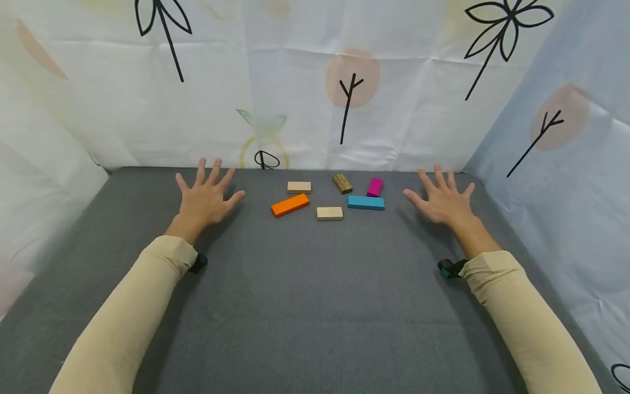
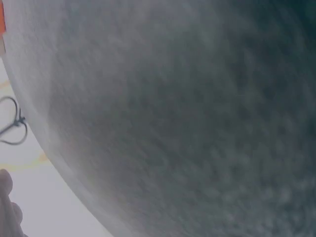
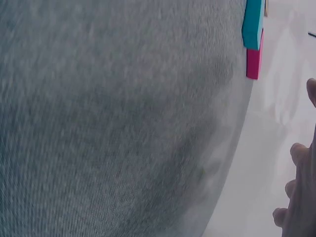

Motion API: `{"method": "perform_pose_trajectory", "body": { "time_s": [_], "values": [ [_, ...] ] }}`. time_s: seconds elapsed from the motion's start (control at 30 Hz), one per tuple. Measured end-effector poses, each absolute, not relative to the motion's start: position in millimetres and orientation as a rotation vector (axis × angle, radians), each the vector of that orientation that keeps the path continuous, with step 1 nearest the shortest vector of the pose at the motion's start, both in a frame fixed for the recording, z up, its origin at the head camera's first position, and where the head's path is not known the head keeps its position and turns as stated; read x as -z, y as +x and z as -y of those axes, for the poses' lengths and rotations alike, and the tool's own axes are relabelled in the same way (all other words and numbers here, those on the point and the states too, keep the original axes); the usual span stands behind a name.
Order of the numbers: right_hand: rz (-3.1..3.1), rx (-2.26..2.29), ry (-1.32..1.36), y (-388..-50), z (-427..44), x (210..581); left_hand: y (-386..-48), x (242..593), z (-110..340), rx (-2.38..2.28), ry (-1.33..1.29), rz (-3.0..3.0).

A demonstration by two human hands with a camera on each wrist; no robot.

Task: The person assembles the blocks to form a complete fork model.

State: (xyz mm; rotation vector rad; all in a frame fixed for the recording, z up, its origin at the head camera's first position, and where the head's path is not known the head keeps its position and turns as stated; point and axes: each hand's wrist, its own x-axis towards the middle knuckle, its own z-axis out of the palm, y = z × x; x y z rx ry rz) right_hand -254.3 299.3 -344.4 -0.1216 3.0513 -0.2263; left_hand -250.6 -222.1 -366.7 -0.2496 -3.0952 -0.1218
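Note:
Both hands are spread with straight fingers and hold nothing. The left hand [image 1: 204, 201] is to the left of a group of small blocks, nearest the orange block [image 1: 290, 206]. On the group's other side is the right hand [image 1: 445, 201], nearest the blue block [image 1: 366, 202]. A magenta block [image 1: 375, 187] lies just behind the blue one. Further left are a brown wood-grain block [image 1: 342, 183] and two pale wooden blocks, one at the back [image 1: 299, 187] and one in front [image 1: 329, 213]. The left wrist view catches only fingertips [image 2: 6, 182] at its edge.
The blocks lie on a grey cloth-covered table [image 1: 315, 306]. White printed curtains [image 1: 295, 82] stand along its back edge, with more fabric at left and right. Dark wrist devices sit at the left cuff [image 1: 198, 264] and right cuff [image 1: 450, 268].

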Motion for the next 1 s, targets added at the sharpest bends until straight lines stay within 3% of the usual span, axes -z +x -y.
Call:
{"method": "perform_pose_trajectory", "body": {
  "time_s": [1.0],
  "values": [
    [-2.955,0.173,-0.653,-237,-228,341,-234,373,158,0.018,-0.747,3.108]
  ]
}}
